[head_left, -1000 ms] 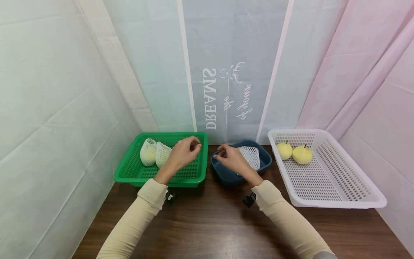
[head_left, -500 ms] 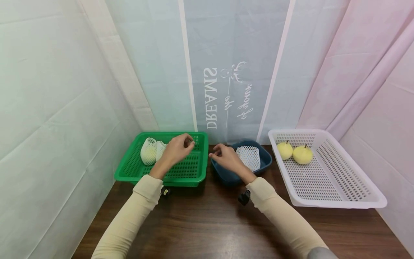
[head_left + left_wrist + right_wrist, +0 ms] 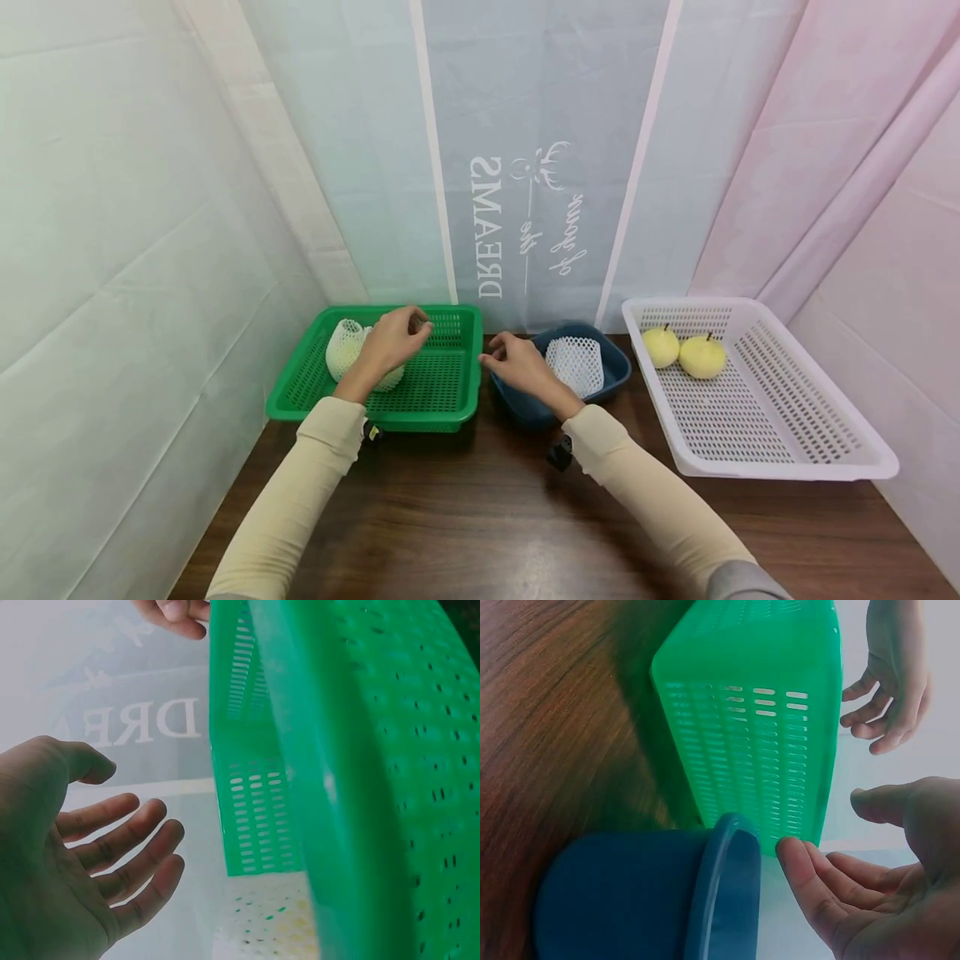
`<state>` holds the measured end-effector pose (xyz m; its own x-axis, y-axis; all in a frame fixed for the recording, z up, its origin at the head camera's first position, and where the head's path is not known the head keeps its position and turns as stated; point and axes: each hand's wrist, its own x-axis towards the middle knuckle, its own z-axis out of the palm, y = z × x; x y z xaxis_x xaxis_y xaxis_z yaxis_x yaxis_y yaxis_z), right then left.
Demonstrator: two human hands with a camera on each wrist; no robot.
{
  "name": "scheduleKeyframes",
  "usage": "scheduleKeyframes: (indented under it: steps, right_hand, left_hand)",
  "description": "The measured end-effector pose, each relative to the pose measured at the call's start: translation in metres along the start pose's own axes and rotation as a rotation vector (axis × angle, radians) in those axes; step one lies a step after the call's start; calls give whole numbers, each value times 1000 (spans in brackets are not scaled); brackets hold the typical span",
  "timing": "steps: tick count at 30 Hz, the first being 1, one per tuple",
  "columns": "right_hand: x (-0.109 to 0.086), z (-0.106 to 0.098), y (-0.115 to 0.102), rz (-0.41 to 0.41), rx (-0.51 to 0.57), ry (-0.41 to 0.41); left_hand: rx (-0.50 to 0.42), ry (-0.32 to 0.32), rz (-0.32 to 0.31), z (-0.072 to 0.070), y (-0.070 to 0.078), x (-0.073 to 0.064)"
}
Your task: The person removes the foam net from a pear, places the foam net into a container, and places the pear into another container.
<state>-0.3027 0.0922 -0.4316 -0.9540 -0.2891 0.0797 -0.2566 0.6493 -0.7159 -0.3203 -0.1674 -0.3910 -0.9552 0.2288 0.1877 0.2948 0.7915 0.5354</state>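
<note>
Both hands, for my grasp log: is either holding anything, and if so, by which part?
Nothing is held: the left hand is above the green basket, the right hand near the blue tub.

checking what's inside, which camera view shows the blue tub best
The head view: it looks down into the blue tub, showing white netting inside. The right wrist view shows its side but no netting; the left wrist view misses it entirely.

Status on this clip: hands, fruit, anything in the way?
Left hand empty above green plastic basket, partly blocking view of white mesh-wrapped yellow fruit inside. Right hand empty near navy plastic tub. Two bare round yellow pears in white plastic basket.
</note>
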Motion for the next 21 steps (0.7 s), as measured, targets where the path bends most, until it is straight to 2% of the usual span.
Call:
scheduleKeyframes:
  steps: [8, 21]
  right_hand:
    - [1, 1, 0, 6, 16, -10]
    - [6, 7, 2, 16, 21, -17]
  left_hand:
    - [-9, -11, -13, -11, -7, 7]
    - [12, -67, -77, -23, -17, 18]
